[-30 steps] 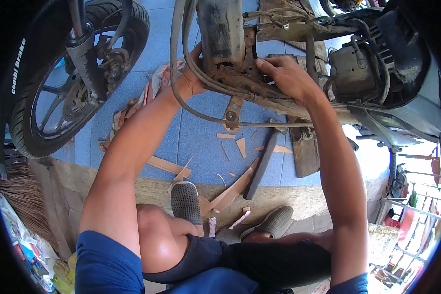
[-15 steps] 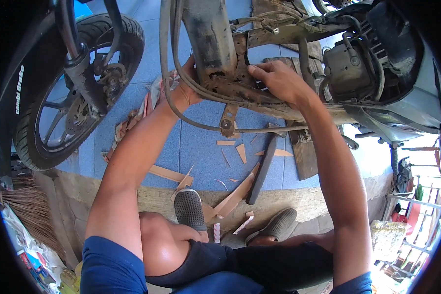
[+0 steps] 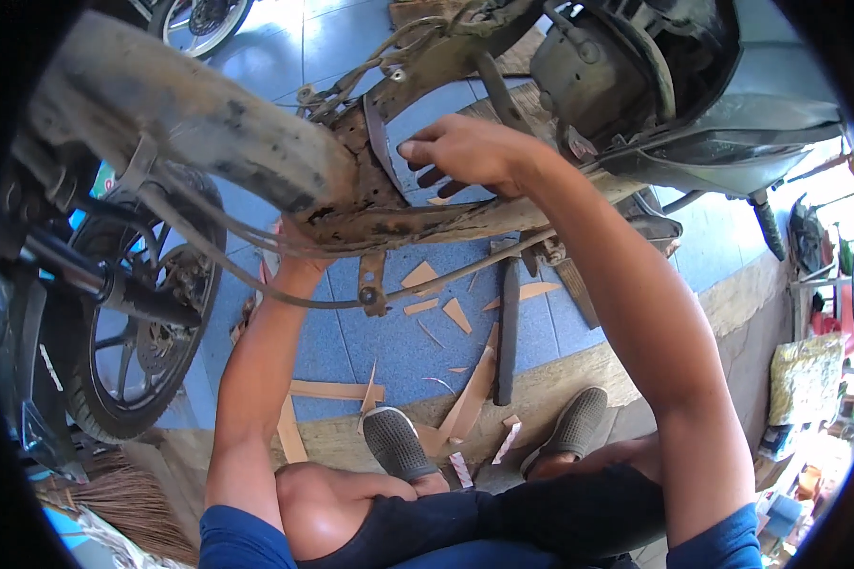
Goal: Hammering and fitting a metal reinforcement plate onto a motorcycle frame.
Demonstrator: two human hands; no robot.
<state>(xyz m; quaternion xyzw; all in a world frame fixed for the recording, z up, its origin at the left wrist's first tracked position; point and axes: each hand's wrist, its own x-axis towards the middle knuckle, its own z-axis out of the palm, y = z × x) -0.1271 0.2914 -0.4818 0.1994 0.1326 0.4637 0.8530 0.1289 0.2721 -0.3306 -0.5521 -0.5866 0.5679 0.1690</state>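
Observation:
A rusty, worn motorcycle frame (image 3: 256,142) stretches across the view, its thick tube meeting a lower rail at a rusted joint. A thin flat plate (image 3: 382,152) stands upright against that joint. Just right of the plate, my right hand (image 3: 474,154) hovers with its fingers apart and nothing visible in them. My left hand (image 3: 304,248) reaches up behind the lower rail; its fingers are hidden there. Cables (image 3: 232,275) loop in front of my left wrist. A small bracket with a hole (image 3: 372,284) hangs below the joint.
Tan cut strips (image 3: 465,394) and a long dark bar (image 3: 508,332) lie on the blue tiles (image 3: 332,332). At left stands a front wheel (image 3: 95,379), with a broom (image 3: 123,503) below it. Wooden boards (image 3: 579,294) lie under the engine (image 3: 588,71).
My right hand has come off the joint and its fingers have spread. The whole view has shifted and tilted, so the frame's thick tube now slants toward the upper left. My left hand stays behind the rail.

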